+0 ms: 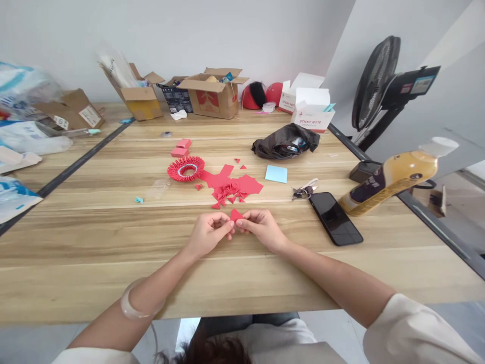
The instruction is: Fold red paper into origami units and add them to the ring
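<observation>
Between my two hands, just above the table's front half, is a small red piece of folded paper (236, 215). My left hand (210, 232) pinches its left side with thumb and fingers. On its right side, my right hand (264, 228) grips it the same way. Right beyond the hands lies a loose heap of folded red paper triangles (229, 192). Flat red paper sheets (250, 184) spread under and behind that heap. Further left rests a spiky red ring (186, 169) built of many folded pieces, with a pale blue inner edge.
A blue sticky-note pad (276, 174), keys (304, 190), a black phone (335, 218) and a yellow bottle (394, 177) stand or lie to the right. A black plastic bag (286, 142) sits behind them. Cardboard boxes (214, 98) line the wall; a fan (377, 83) is at right.
</observation>
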`<state>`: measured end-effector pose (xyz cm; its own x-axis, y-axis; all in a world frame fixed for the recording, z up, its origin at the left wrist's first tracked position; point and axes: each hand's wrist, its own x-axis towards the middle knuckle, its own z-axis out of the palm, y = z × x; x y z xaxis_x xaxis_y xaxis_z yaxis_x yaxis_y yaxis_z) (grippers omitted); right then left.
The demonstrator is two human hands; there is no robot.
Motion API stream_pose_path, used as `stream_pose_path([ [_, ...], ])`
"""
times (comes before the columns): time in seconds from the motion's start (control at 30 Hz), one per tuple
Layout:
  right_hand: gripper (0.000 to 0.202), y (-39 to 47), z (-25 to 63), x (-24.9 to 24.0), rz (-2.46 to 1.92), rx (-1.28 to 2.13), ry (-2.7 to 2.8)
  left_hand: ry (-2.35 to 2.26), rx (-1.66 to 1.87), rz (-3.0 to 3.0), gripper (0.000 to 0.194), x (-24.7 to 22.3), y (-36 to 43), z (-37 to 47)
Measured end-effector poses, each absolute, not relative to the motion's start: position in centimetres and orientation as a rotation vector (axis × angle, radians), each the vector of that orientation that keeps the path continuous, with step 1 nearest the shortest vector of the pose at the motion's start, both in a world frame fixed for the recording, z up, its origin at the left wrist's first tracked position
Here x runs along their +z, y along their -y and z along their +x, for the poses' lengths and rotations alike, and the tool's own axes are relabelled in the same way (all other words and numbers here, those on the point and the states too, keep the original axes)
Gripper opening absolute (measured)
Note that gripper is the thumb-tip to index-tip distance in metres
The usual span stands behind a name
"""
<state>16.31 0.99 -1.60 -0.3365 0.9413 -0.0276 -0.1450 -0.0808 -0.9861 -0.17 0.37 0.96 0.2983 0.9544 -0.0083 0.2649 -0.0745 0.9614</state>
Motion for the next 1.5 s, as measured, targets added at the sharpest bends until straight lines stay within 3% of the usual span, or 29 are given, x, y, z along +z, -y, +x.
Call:
stream_pose_path([
  [0.33,0.026,-1.0,16.4,-1.5,-0.909,1.570,1.360,-1.161,0.910,1.682,0.019,0.7,-0.2,-0.3],
  [0.53,0.039,-0.9,16.2,-1.4,-0.882,1.829,1.096,-1.255,1.060,2.329,0.013,-0.2,-0.5,-1.6],
  [0.63,0.030,-0.9,16.3,-1.3,-0.847,1.942,1.029,-1.119,1.003,2.492,0.012,-0.2,-0.6,-1.9],
  [0.87,0.017,-1.0,16.3,-1.6,-0.841,1.744,1.112,-1.186,1.085,1.783,0.021,0.2,-0.3,-0.7],
  [1.0,0.018,-0.8,16.3,-1.6,-0.866,1.650,1.281,-1.105,1.070,1.446,0.015,0.0,-0.7,-0.5],
  [1.5,0.014,-0.6,16.3,-1.5,-0.979,1.339,1.266,-1.078,0.911,1.466,0.017,0.5,-0.7,-0.1],
])
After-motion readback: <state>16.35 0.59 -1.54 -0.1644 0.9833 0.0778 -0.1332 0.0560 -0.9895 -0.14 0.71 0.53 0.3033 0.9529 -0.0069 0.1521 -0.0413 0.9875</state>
